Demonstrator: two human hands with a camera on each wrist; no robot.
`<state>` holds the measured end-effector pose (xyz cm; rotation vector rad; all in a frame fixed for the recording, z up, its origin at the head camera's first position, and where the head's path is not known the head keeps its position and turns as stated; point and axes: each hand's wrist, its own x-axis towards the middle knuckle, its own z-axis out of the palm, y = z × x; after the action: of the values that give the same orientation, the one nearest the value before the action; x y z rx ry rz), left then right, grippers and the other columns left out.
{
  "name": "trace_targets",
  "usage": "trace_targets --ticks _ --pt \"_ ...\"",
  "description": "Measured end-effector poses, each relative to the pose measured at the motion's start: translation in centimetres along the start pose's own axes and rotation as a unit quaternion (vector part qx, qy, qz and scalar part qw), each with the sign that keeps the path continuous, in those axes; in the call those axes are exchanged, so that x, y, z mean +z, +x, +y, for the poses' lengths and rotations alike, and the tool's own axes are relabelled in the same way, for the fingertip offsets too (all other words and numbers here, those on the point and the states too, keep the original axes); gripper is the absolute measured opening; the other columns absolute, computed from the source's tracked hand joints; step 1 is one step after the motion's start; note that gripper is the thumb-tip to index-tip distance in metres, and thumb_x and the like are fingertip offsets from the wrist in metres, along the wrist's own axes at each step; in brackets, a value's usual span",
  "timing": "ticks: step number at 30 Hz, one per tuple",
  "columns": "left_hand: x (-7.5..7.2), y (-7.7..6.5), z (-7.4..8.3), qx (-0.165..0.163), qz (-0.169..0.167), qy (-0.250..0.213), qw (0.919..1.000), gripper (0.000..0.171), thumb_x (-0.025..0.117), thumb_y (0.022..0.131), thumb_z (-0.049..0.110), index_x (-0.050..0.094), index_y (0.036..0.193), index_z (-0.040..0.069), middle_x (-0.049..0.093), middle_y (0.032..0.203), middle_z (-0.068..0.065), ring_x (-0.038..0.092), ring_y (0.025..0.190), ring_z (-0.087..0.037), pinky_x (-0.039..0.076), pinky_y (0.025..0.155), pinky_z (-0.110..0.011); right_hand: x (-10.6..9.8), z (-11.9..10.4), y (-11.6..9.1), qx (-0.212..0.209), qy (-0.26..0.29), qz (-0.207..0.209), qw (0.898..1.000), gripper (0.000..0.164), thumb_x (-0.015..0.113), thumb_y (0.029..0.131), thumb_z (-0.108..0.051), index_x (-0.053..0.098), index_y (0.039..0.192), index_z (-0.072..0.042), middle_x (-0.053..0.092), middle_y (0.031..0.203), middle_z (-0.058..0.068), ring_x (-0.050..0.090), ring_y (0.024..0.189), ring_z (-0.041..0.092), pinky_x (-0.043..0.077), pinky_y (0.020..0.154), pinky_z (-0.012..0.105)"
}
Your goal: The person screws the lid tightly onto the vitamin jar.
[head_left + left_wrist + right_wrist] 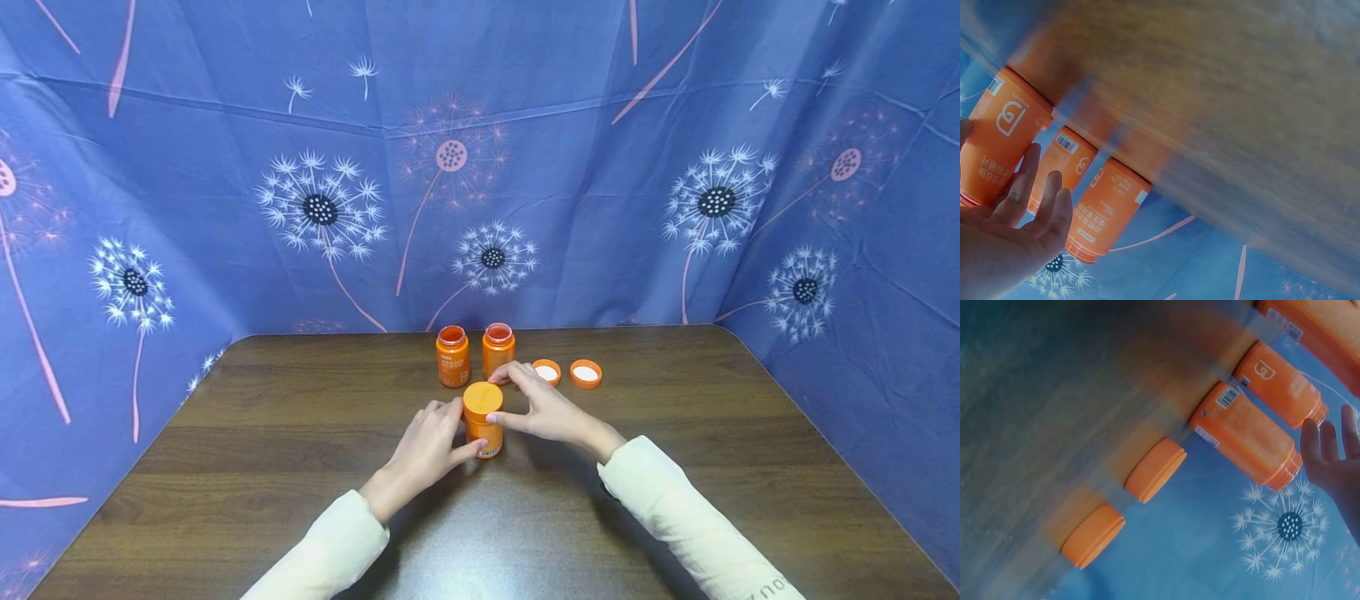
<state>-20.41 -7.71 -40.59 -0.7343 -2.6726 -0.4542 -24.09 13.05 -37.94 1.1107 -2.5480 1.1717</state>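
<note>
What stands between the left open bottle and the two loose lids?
The other open bottle, as both the head and right wrist views show.

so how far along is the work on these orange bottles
Looks done: two orange bottles open, two loose caps beside them. In hand: the left hand holds a third bottle, the right hand grips its cap. Remaining: probably only that cap, still on.

Open bottles (pixel 453 368) block way behind capped bottle (pixel 481 431); lids (pixel 586 374) rightward; passage over left tabletop (pixel 285 408)
</note>
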Motion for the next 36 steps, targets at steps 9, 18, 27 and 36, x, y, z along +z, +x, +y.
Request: trace_targets --ticks 9,18,27,36 --pt "0.0 0.1 0.0 0.007 0.007 0.004 0.9999 0.05 0.069 0.076 0.046 0.054 0.106 0.01 0.055 0.075 0.003 0.052 0.074 -0.018 0.042 0.067 -0.034 0.8 0.1 -0.1 0.0 -0.016 0.044 0.999 0.048 0.076 0.073 -0.03 0.048 0.107 -0.013 0.051 0.104 -0.004 0.046 0.102 0.023 0.039 0.087 0.033" --pt "-0.1 0.0 -0.1 0.01 0.01 0.0 0.9999 0.05 0.069 0.076 0.046 0.054 0.106 0.01 0.055 0.075 0.002 0.053 0.076 -0.018 0.042 0.068 -0.034 0.8 0.1 0.0 0.007 -0.013 0.041 0.999 0.051 0.076 0.072 -0.034 0.048 0.108 -0.012 0.051 0.106 -0.004 0.047 0.103 0.021 0.04 0.087 0.041" --pt "-0.1 0.0 -0.1 0.01 0.005 -0.013 0.9999 0.053 0.069 0.076 0.044 0.053 0.111 0.008 0.061 0.082 -0.002 0.054 0.078 -0.02 0.043 0.069 -0.035 -0.3 0.2 0.3 -0.002 0.013 -0.03 0.999 0.057 0.072 0.077 -0.034 0.047 0.123 -0.011 0.049 0.121 -0.002 0.046 0.113 0.019 0.038 0.096 0.037" --pt "0.0 0.1 -0.2 0.008 0.001 -0.009 0.9999 0.055 0.068 0.076 0.046 0.052 0.113 0.008 0.062 0.085 -0.003 0.055 0.08 -0.021 0.044 0.071 -0.036 -1.2 0.4 0.6 -0.048 0.014 -0.082 0.995 0.053 0.066 0.083 -0.02 0.044 0.131 -0.01 0.049 0.13 0.003 0.044 0.116 0.018 0.035 0.097 0.046"
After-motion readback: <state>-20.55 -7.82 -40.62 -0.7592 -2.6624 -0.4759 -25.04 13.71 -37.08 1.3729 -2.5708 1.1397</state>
